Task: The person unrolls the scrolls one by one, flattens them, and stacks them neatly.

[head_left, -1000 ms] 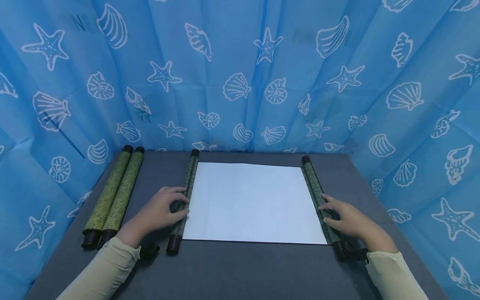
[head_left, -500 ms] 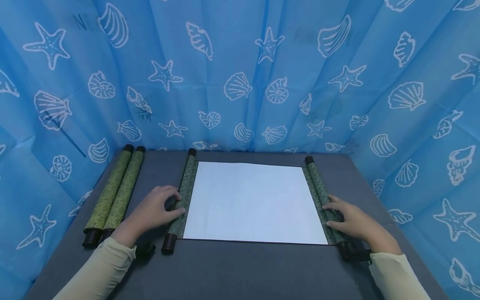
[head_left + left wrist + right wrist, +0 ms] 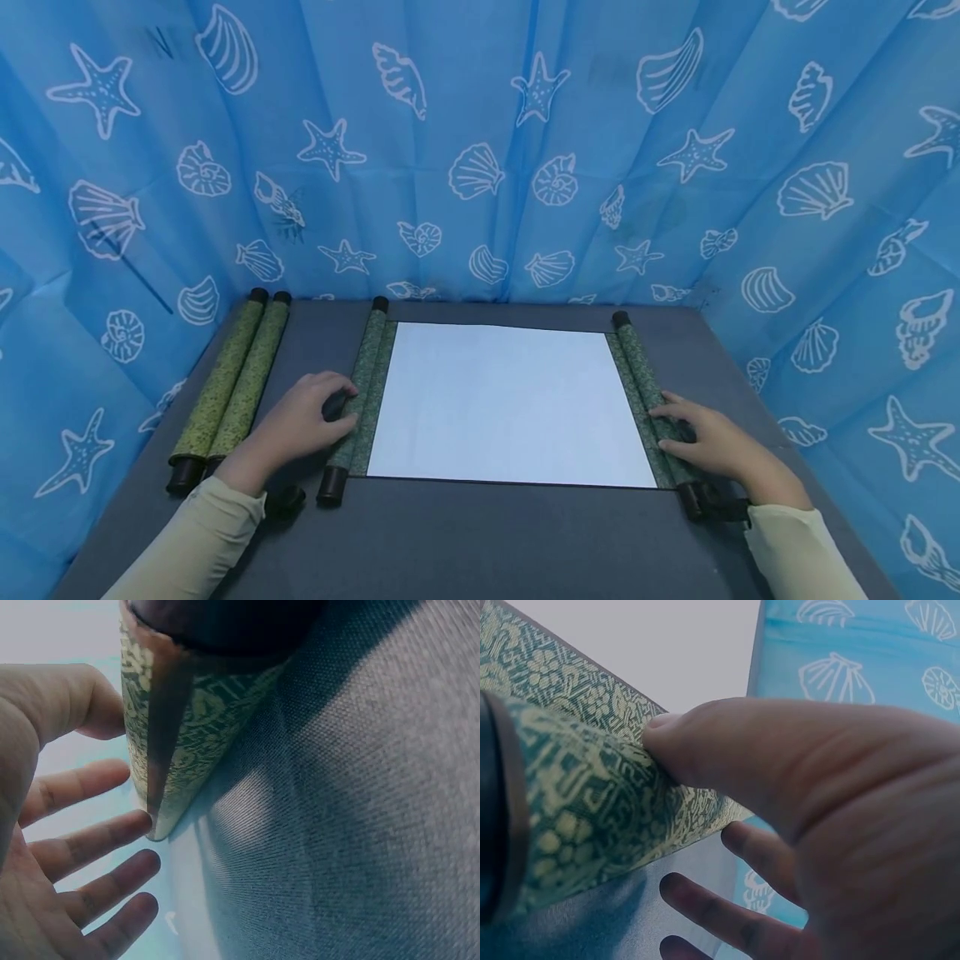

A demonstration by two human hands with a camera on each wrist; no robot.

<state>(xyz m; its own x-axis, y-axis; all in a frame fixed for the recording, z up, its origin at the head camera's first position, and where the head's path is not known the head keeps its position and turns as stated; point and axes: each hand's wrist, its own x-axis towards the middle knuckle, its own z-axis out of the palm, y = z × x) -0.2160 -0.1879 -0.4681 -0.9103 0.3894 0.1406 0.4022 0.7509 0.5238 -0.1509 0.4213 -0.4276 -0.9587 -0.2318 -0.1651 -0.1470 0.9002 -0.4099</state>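
A scroll with a white sheet [image 3: 510, 400] lies spread on the table between two green patterned rollers with dark end caps. At its left roller [image 3: 365, 358] is my left hand [image 3: 292, 429], thumb and fingertips right at the roller's side. In the left wrist view the fingers [image 3: 97, 844] of that hand are spread and fairly straight. My right hand [image 3: 720, 442] touches the right roller [image 3: 636, 358]. Its thumb [image 3: 705, 742] lies on the green brocade in the right wrist view, with the other fingers extended along the roller's outer side.
Two rolled green scrolls, one [image 3: 217, 383] beside the other [image 3: 251, 379], lie at the left of the grey table [image 3: 510, 542]. A blue curtain [image 3: 480, 242] with white shells and starfish hangs behind and along both sides.
The left roller has moved left and the right roller slightly right, each with its hand. More green border shows on both sides of the white sheet.
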